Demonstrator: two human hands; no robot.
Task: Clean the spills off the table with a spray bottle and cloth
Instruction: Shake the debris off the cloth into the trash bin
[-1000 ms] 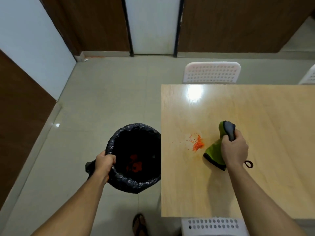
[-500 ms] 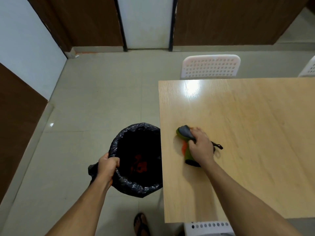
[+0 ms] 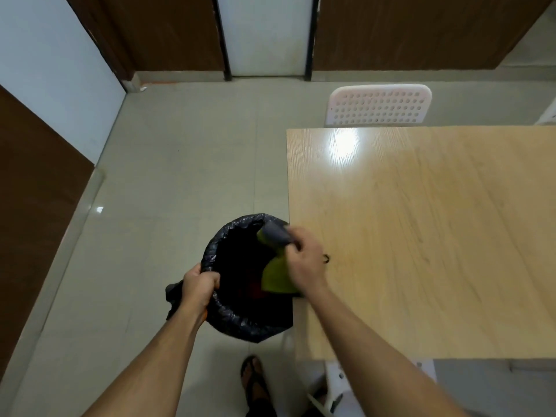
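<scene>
My right hand [image 3: 305, 260] grips a green and grey cloth [image 3: 275, 273] at the left edge of the light wooden table [image 3: 421, 236]. The cloth hangs past the edge, over the mouth of a bin lined with a black bag [image 3: 240, 314]. My left hand [image 3: 200, 285] grips the bin's near-left rim and holds it against the table side. Something red lies deep inside the bin. No orange crumbs show on the tabletop. No spray bottle is in view.
A white perforated chair [image 3: 379, 105] stands behind the table's far edge, and another white chair [image 3: 340, 383] sits below the near edge. My sandalled foot [image 3: 254, 380] is on the tiled floor. Brown wall panels and a white door close off the back.
My right hand swept the cloth leftward across the table, over the orange crumbs, and off the left edge above the bin. The crumbs are gone from the tabletop. My left hand kept its hold on the bin.
</scene>
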